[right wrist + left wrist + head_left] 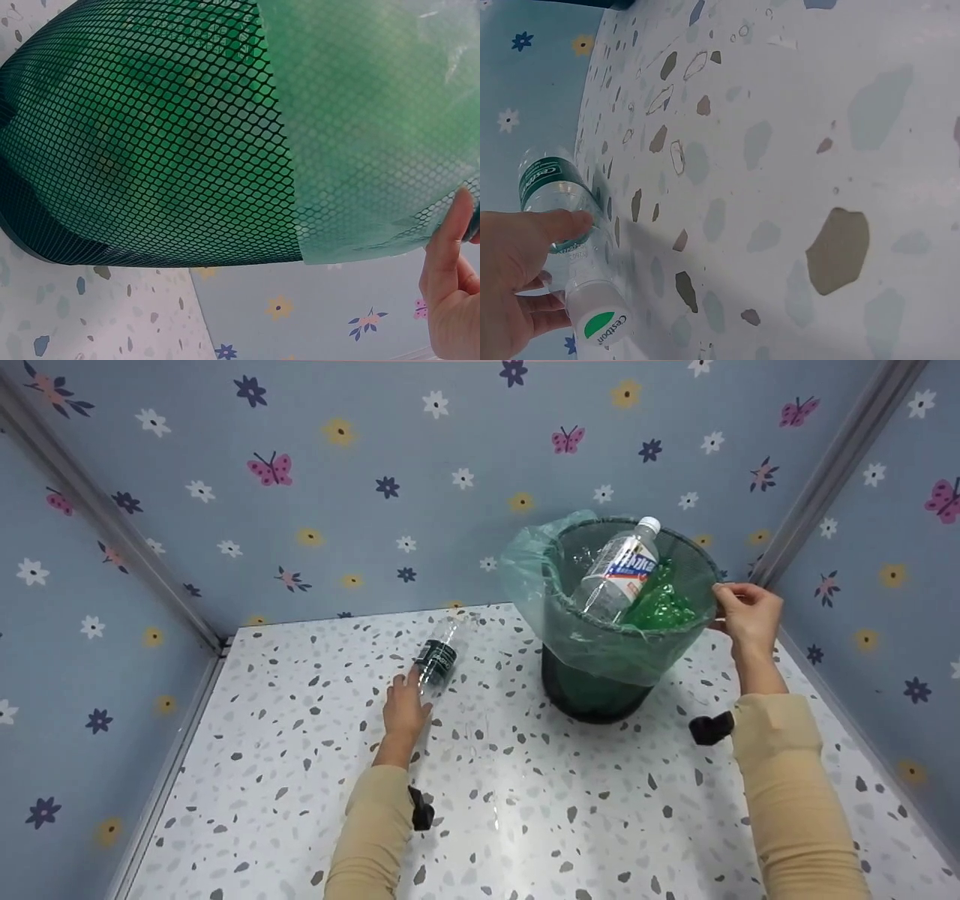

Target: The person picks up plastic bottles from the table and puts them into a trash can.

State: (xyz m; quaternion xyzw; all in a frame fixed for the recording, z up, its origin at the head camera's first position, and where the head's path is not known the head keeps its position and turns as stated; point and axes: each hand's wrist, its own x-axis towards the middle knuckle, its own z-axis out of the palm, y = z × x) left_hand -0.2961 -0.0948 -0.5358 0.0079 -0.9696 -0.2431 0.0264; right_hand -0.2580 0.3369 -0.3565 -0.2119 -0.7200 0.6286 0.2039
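Observation:
A clear plastic bottle (436, 661) with a dark green label lies on its side on the speckled surface. My left hand (403, 711) grips it near the cap end, thumb on one side and fingers on the other. Its white cap (600, 315), with a green mark, faces the left wrist camera. To the right is a dark mesh waste bin (592, 701) lined with a thin green bag (600, 652). My right hand (752, 619) pinches the bin's right rim where the bag folds over it. Inside the bin, another clear bottle (626, 564) leans with its white cap above the rim.
Crumpled green plastic (664, 604) lies in the bin beside the leaning bottle. Flowered blue panels (420, 510) enclose the white speckled surface (300, 780) at the back and both sides. The bin stands close to the back panel.

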